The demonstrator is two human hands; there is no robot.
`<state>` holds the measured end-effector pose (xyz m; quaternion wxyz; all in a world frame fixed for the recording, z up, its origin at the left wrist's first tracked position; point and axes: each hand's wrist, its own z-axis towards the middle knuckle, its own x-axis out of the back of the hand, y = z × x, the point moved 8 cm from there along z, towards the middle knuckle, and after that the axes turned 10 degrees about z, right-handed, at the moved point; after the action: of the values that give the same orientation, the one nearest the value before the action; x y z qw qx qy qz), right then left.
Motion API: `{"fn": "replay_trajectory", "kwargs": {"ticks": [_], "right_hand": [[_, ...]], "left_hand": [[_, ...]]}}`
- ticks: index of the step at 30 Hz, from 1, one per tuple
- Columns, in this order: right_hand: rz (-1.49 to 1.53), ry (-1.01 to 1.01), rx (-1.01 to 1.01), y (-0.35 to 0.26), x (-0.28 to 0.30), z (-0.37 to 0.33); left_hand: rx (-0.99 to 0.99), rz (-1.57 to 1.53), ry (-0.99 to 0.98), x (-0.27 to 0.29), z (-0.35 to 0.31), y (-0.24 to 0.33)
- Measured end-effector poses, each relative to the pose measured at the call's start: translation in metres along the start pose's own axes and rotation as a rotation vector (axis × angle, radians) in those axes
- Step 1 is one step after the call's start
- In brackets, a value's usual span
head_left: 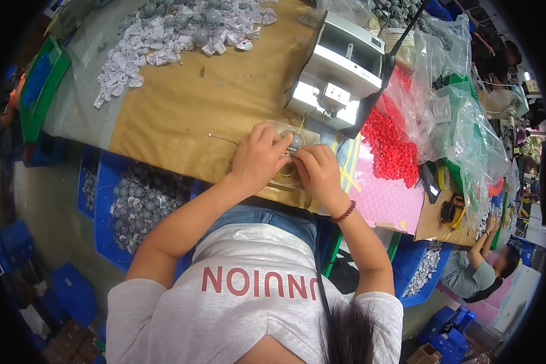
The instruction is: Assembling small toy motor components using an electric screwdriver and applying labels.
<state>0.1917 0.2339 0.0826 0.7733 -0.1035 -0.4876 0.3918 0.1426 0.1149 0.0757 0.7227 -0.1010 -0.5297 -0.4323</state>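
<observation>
Both hands meet at the front edge of the brown-covered bench, over a small pale board [312, 137]. My left hand [256, 156] is closed, with thumb and fingers pinching a small grey round part [296, 141]. Against the near side of that part, my right hand [320, 173] is closed too, its thumb and fingertips pressed together. What the right fingertips grip is too small to make out. A thin wire-like strand [222, 139] sticks out to the left of my left hand. Just beyond the hands stands a white bench machine [340, 60].
White and grey parts [164, 42] are heaped at the far left. Red small parts [389, 145] lie on a pink sheet [385, 203] to the right, near clear plastic bags [467, 133]. A blue bin [106, 206] of grey round parts is below the bench. Another person [479, 273] sits at far right.
</observation>
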Motion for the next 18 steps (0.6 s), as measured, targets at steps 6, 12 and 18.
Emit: {"fn": "replay_trajectory", "kwargs": {"ticks": [6, 12, 18], "right_hand": [[-0.150, -0.054, -0.021, -0.003, -0.011, 0.001], [0.013, -0.164, 0.102, 0.007, -0.009, 0.005], [0.271, 0.152, -0.185, 0.034, 0.028, -0.019]], "left_hand": [[0.025, -0.003, -0.044, -0.002, 0.000, -0.001], [0.036, -0.035, -0.077, -0.004, -0.002, -0.002], [0.055, -0.129, -0.119, -0.004, -0.002, -0.005]]}}
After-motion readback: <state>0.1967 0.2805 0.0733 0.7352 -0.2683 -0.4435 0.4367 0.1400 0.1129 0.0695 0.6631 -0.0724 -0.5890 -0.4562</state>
